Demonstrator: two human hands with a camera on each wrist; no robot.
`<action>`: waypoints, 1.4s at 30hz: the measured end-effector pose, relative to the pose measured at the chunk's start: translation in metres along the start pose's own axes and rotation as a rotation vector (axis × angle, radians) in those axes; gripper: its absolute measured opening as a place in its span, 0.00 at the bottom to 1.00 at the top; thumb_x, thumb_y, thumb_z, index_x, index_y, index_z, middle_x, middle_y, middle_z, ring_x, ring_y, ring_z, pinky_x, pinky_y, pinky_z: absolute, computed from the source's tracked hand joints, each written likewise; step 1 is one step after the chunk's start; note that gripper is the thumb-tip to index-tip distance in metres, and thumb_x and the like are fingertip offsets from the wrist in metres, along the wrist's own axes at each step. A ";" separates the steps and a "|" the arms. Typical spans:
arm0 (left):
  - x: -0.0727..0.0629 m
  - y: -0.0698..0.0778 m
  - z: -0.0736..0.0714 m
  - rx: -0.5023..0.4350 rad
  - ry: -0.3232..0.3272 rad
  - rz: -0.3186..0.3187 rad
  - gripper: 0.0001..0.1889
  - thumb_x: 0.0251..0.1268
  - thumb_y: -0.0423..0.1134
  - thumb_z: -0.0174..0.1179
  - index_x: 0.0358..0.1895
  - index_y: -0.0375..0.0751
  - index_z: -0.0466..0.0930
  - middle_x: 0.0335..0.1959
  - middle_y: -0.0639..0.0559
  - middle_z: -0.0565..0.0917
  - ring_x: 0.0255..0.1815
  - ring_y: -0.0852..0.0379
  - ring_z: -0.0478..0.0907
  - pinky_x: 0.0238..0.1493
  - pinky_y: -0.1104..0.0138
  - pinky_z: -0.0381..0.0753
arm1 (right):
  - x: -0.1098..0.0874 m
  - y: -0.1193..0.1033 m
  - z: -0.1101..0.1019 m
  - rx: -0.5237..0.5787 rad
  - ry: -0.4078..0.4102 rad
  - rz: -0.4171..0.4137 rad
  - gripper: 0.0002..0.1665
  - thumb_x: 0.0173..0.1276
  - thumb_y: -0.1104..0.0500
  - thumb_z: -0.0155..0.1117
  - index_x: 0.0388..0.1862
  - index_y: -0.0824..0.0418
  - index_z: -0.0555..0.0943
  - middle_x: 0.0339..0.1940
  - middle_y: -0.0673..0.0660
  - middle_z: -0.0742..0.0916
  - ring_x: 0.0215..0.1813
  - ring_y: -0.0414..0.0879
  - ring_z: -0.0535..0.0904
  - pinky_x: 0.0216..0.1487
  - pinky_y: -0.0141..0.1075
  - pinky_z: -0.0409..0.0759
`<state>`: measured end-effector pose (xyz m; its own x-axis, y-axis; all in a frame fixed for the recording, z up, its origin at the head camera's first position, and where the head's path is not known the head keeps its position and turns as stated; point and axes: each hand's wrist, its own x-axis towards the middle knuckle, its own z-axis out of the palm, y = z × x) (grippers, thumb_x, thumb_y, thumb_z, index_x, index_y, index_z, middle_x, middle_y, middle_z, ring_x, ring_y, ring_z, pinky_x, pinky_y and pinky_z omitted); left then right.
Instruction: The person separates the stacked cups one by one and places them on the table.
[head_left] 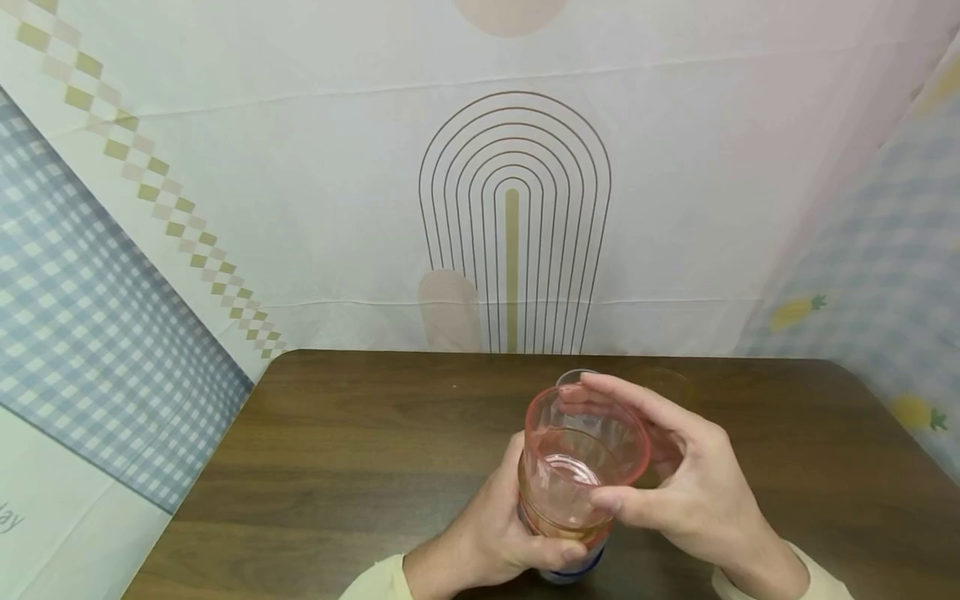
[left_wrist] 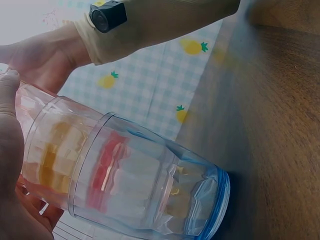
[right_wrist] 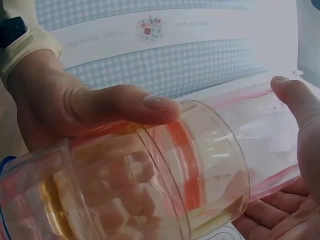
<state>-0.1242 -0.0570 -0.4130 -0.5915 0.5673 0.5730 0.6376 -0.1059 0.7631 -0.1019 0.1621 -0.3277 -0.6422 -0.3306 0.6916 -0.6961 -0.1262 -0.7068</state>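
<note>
A stack of nested see-through plastic cups stands upright, slightly tilted, at the front of the table. Uppermost is a pink cup (head_left: 573, 471), its rim pinched between the thumb and fingers of my right hand (head_left: 701, 479). Below it, my left hand (head_left: 498, 529) grips the stack around an amber-tinted cup (right_wrist: 215, 160), thumb across the near side. Lowest in the left wrist view is a blue cup (left_wrist: 200, 195), its base close to the tabletop. The pink cup's lower part sits inside the amber one.
Behind the stack, the rim of a clear cup (head_left: 572, 377) shows on the brown wooden table (head_left: 360, 450). A faint round outline lies to its right, too dim to identify. Patterned cloth (head_left: 337, 208) hangs behind and at both sides.
</note>
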 end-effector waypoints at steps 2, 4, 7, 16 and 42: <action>0.000 0.000 -0.001 -0.015 -0.001 -0.012 0.49 0.57 0.35 0.79 0.78 0.42 0.56 0.67 0.40 0.81 0.66 0.57 0.82 0.68 0.60 0.85 | 0.001 -0.001 0.000 -0.006 -0.004 -0.009 0.56 0.44 0.84 0.80 0.75 0.80 0.70 0.67 0.66 0.87 0.71 0.49 0.84 0.70 0.31 0.82; 0.000 0.000 -0.001 -0.019 -0.001 -0.011 0.50 0.57 0.35 0.79 0.78 0.41 0.55 0.67 0.39 0.81 0.66 0.56 0.82 0.69 0.59 0.85 | 0.002 -0.002 0.001 -0.017 -0.007 -0.016 0.56 0.44 0.84 0.80 0.75 0.80 0.69 0.68 0.66 0.87 0.72 0.49 0.84 0.70 0.30 0.82; 0.000 0.000 -0.001 -0.021 0.002 -0.007 0.50 0.57 0.34 0.80 0.78 0.41 0.56 0.66 0.38 0.81 0.66 0.56 0.82 0.69 0.59 0.85 | 0.004 -0.003 0.001 -0.047 -0.011 -0.016 0.56 0.43 0.82 0.82 0.76 0.78 0.70 0.68 0.66 0.87 0.72 0.48 0.83 0.70 0.29 0.82; 0.001 -0.001 -0.003 -0.011 0.001 0.017 0.49 0.57 0.35 0.80 0.77 0.39 0.56 0.68 0.37 0.80 0.67 0.55 0.82 0.71 0.59 0.84 | 0.007 -0.009 0.000 -0.103 -0.039 -0.033 0.58 0.42 0.79 0.85 0.76 0.77 0.70 0.69 0.65 0.86 0.74 0.47 0.82 0.73 0.28 0.78; 0.000 -0.004 0.001 -0.108 -0.001 -0.005 0.53 0.56 0.31 0.78 0.81 0.42 0.53 0.69 0.36 0.79 0.66 0.57 0.82 0.69 0.59 0.85 | 0.026 -0.019 -0.016 -0.021 -0.059 -0.139 0.57 0.45 0.81 0.83 0.74 0.87 0.66 0.69 0.70 0.85 0.74 0.52 0.82 0.73 0.32 0.80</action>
<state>-0.1264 -0.0556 -0.4160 -0.5937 0.5691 0.5689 0.5776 -0.1909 0.7937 -0.1107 0.1707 -0.2940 -0.5192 -0.3659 0.7723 -0.7843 -0.1551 -0.6007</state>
